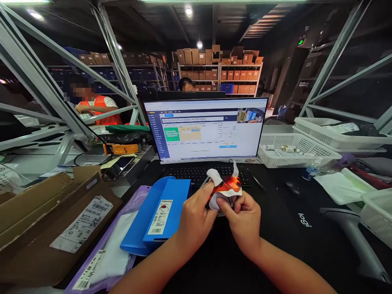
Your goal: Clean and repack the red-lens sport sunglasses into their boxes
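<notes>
Between both hands [240,224], orange-white cloth item [225,192]

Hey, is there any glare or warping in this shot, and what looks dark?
In the head view, wide-angle warping bends the steel uprights near the edges, the monitor glows bright, the orange item between the left hand and right hand looks overexposed, and the ceiling falls dark.

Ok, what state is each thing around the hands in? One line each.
left hand: gripping the cloth item
right hand: pinching the cloth item
white-and-orange cloth item: bunched between both hands
monitor: on, showing a web form
white plastic basket: holding small white bottles
cardboard carton: flap raised
smartphone: lying flat, screen dark
handheld scanner: lying on the desk mat
</notes>
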A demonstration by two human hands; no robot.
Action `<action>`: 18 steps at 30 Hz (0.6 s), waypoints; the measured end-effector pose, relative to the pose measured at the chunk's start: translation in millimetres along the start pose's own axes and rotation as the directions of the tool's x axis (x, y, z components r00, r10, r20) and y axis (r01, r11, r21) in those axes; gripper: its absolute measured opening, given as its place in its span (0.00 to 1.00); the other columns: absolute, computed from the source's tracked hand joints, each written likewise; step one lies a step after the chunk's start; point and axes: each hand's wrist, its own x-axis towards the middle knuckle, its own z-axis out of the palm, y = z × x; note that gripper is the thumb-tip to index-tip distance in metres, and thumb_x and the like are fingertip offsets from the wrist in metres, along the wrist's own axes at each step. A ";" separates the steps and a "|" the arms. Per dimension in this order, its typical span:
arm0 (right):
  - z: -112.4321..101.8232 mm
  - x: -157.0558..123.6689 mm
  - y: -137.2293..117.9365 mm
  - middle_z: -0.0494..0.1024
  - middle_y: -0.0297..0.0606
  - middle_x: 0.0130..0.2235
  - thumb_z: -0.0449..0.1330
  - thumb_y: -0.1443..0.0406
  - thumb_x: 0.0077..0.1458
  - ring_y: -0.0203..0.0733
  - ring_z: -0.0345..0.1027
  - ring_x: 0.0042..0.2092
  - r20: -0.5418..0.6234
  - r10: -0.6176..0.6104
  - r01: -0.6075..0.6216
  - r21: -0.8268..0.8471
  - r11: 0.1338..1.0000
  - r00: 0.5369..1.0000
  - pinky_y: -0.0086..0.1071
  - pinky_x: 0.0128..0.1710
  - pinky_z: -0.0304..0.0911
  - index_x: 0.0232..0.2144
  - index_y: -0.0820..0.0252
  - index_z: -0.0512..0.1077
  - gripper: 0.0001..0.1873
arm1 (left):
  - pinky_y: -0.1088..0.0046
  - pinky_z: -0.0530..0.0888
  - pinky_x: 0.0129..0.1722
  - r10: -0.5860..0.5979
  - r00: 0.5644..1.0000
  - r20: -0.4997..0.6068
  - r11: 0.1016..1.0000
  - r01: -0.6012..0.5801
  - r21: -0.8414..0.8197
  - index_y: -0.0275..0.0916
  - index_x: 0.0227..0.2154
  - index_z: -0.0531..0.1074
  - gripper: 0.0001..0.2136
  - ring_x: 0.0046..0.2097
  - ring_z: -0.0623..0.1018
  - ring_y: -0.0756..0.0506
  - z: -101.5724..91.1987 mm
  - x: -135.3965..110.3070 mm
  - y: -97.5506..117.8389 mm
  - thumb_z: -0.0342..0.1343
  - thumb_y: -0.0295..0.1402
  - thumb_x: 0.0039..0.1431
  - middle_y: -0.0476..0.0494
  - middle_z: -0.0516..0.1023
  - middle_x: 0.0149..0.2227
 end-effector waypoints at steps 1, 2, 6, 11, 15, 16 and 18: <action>-3.8 7.1 -1.3 0.59 0.26 0.19 0.72 0.60 0.46 0.31 0.50 0.23 0.031 0.024 -0.024 0.015 1.000 0.999 0.26 0.22 0.51 0.17 0.56 0.53 0.28 | 0.69 0.80 0.48 0.005 1.000 0.007 1.000 -0.005 -0.015 0.41 0.56 0.68 0.20 0.49 0.82 0.43 0.1 1.3 0.0 0.53 0.25 0.62 0.41 0.81 0.50; -8.0 15.0 -2.5 0.58 0.25 0.20 0.72 0.59 0.46 0.31 0.49 0.24 0.050 0.044 -0.046 0.046 0.998 0.998 0.26 0.23 0.50 0.17 0.56 0.53 0.29 | 0.68 0.79 0.50 0.017 1.000 0.016 0.999 -0.016 -0.031 0.40 0.56 0.69 0.20 0.50 0.81 0.43 0.3 2.7 0.3 0.53 0.24 0.62 0.41 0.80 0.50; -21.0 43.1 -6.7 0.53 0.24 0.20 0.72 0.58 0.48 0.30 0.43 0.24 0.027 0.128 -0.131 0.264 0.955 0.991 0.26 0.23 0.45 0.19 0.56 0.52 0.30 | 0.63 0.73 0.60 0.071 0.996 0.059 0.995 -0.066 -0.077 0.41 0.55 0.70 0.21 0.56 0.78 0.43 1.7 6.8 3.2 0.51 0.21 0.61 0.43 0.80 0.53; -16.0 40.5 -5.9 0.53 0.24 0.21 0.70 0.55 0.51 0.31 0.44 0.24 -0.047 0.151 -0.130 0.305 0.943 0.987 0.25 0.23 0.48 0.21 0.56 0.50 0.30 | 0.62 0.73 0.60 0.006 0.996 0.092 0.997 0.001 -0.075 0.41 0.57 0.69 0.21 0.58 0.77 0.43 0.8 6.5 5.4 0.50 0.23 0.62 0.42 0.78 0.55; -0.6 8.2 3.4 0.55 0.23 0.20 0.69 0.55 0.51 0.30 0.46 0.22 -0.153 0.038 -0.035 0.021 0.999 0.988 0.25 0.20 0.49 0.20 0.55 0.53 0.28 | 0.65 0.77 0.54 -0.080 0.996 0.044 0.996 0.082 -0.037 0.41 0.57 0.69 0.20 0.55 0.79 0.42 -1.2 3.7 1.7 0.52 0.26 0.63 0.41 0.79 0.54; 2.2 0.6 5.3 0.56 0.24 0.19 0.69 0.56 0.50 0.30 0.47 0.21 -0.149 -0.003 -0.004 -0.049 0.999 0.989 0.25 0.19 0.48 0.19 0.55 0.53 0.27 | 0.65 0.78 0.54 -0.074 0.997 0.028 0.997 0.075 -0.023 0.41 0.57 0.69 0.19 0.54 0.79 0.42 -1.7 2.9 0.2 0.53 0.27 0.63 0.40 0.79 0.54; 4.2 -8.4 6.1 0.58 0.24 0.18 0.70 0.58 0.49 0.29 0.49 0.21 -0.107 -0.075 0.060 -0.137 0.989 0.991 0.26 0.19 0.49 0.18 0.56 0.54 0.27 | 0.64 0.78 0.53 -0.057 0.998 0.013 0.998 0.057 -0.002 0.40 0.58 0.68 0.20 0.54 0.79 0.42 -2.9 2.0 -2.3 0.53 0.28 0.64 0.39 0.79 0.54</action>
